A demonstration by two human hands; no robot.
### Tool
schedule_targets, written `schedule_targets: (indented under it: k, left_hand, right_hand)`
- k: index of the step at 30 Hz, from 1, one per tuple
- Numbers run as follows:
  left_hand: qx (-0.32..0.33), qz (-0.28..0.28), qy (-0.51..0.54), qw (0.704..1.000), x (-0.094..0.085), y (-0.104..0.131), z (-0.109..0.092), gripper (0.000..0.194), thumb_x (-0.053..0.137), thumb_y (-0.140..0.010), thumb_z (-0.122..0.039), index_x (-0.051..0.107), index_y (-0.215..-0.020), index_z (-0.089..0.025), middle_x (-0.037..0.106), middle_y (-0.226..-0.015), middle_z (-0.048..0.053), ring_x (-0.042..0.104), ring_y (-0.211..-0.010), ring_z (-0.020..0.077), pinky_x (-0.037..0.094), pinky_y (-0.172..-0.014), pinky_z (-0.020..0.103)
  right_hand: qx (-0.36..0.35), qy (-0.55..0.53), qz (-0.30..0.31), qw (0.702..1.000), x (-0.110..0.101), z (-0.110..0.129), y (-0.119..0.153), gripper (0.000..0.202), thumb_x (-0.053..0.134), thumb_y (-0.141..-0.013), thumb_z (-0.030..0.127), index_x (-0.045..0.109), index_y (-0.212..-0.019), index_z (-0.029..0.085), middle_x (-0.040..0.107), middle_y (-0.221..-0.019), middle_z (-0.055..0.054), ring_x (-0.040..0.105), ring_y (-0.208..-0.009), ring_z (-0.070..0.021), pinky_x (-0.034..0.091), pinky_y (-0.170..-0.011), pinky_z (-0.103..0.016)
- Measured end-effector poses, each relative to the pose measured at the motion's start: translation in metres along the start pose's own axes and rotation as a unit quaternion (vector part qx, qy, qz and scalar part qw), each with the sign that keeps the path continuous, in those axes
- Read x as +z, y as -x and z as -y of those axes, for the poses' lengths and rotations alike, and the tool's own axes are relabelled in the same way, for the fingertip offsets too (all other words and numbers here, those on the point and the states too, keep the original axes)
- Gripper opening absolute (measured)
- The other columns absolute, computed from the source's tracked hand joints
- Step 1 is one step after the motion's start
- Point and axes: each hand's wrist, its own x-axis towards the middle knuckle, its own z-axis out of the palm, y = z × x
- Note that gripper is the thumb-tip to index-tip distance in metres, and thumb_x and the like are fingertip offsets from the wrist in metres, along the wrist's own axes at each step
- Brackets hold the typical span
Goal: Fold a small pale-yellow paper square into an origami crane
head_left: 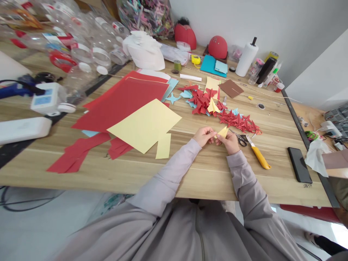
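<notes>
Between my two hands is a small piece of folded yellow paper (223, 132), its pointed tip showing above the fingers. My left hand (204, 136) pinches its left side, and my right hand (230, 141) grips the right side. Just right of my right hand lie black scissors (241, 140) and a yellow utility knife (259, 156). Beyond my hands is a heap of red folded paper shapes (202, 101) with a yellow folded shape (213, 106) on top. To the left are a large yellow sheet (144, 125) and a small yellow strip (163, 146).
Red sheets (119, 98) and red strips (76, 154) cover the left side. Plastic bottles (81, 50) crowd the back left. A phone (299, 165) lies at the right, near another person's sleeve (335, 159). A brown sheet (231, 88) and a white roll (247, 59) stand farther back.
</notes>
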Motion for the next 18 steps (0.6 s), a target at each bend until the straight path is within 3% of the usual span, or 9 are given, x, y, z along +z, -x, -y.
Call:
schedule_targets:
  k: [8, 13, 18]
  left_hand:
    - [-0.023, -0.011, 0.069, 0.997, -0.0013, -0.0002, -0.0023, 0.032, 0.063, -0.069, -0.044, 0.056, -0.067, -0.012, 0.056, -0.048, 0.000, 0.052, -0.043, 0.0092, 0.039, -0.041, 0.020]
    - [-0.015, 0.011, 0.048, 0.999, 0.0009, 0.0005, -0.0043, 0.033, 0.075, -0.057, -0.038, 0.056, -0.065, -0.012, 0.057, -0.049, 0.000, 0.053, -0.045, 0.0094, 0.041, -0.044, 0.021]
    - [-0.007, 0.008, 0.040, 0.999, 0.0011, 0.0017, -0.0043, 0.035, 0.074, -0.056, -0.040, 0.054, -0.060, -0.012, 0.058, -0.048, 0.000, 0.053, -0.043, 0.0093, 0.041, -0.045, 0.022]
  right_hand:
    - [0.005, -0.002, -0.007, 1.000, -0.0003, 0.0003, -0.0001, 0.029, 0.073, -0.059, 0.043, 0.062, -0.064, 0.016, 0.064, -0.052, 0.000, 0.056, -0.043, -0.0125, 0.046, -0.043, -0.024]
    - [-0.012, -0.011, 0.012, 1.000, -0.0021, -0.0024, -0.0010, 0.028, 0.072, -0.062, 0.042, 0.063, -0.066, 0.015, 0.065, -0.054, -0.001, 0.056, -0.042, -0.0112, 0.046, -0.044, -0.024]
    - [-0.013, -0.007, 0.014, 1.000, -0.0024, -0.0033, -0.0013, 0.029, 0.072, -0.062, 0.042, 0.063, -0.066, 0.015, 0.065, -0.055, -0.001, 0.056, -0.043, -0.0108, 0.045, -0.044, -0.023]
